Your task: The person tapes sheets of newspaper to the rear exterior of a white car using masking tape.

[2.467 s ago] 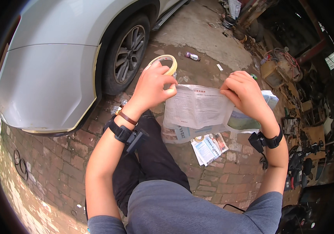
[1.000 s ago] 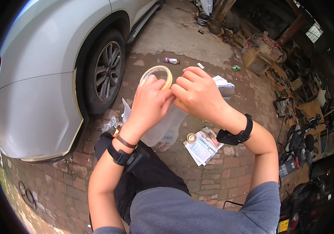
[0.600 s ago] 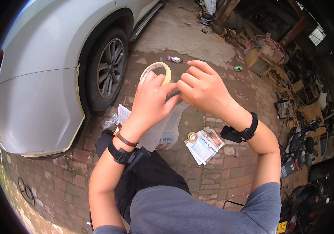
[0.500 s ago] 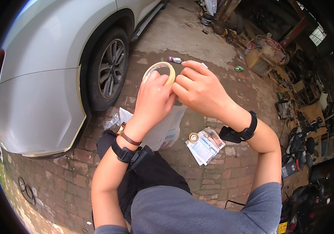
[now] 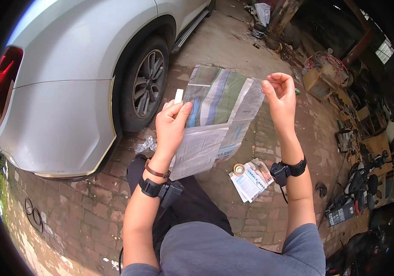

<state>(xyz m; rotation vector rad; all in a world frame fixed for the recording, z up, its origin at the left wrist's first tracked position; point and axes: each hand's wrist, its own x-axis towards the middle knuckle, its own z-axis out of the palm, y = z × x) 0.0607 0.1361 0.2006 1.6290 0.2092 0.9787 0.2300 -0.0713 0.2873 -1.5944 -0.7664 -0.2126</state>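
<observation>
A sheet of newspaper (image 5: 220, 110) with a colour picture on its upper part is spread upright between my hands. My left hand (image 5: 171, 122) is closed on its left edge, thumb on the near face. Just above those fingers a short cream piece (image 5: 179, 95) sticks up, looking like masking tape; whether it is a strip or the roll seen edge-on, I cannot tell. At the sheet's upper right corner, my right hand (image 5: 280, 94) has thumb and fingers bent together, pinching the paper. Behind the sheet, the fingertips are partly hidden.
A silver car (image 5: 68, 101) stands at left, cream tape along its wheel-arch edge (image 5: 113, 110); its rear wheel (image 5: 148, 83) is near. On the brick floor lie folded newspapers (image 5: 252, 181), a tape roll (image 5: 238, 169) and crumpled clear plastic (image 5: 146, 144). Clutter and a cardboard box (image 5: 320, 83) line the right.
My hands, together before with a masking tape roll in the left, have moved apart. The newspaper, lower down before, is now raised between them. The roll's ring shape no longer shows.
</observation>
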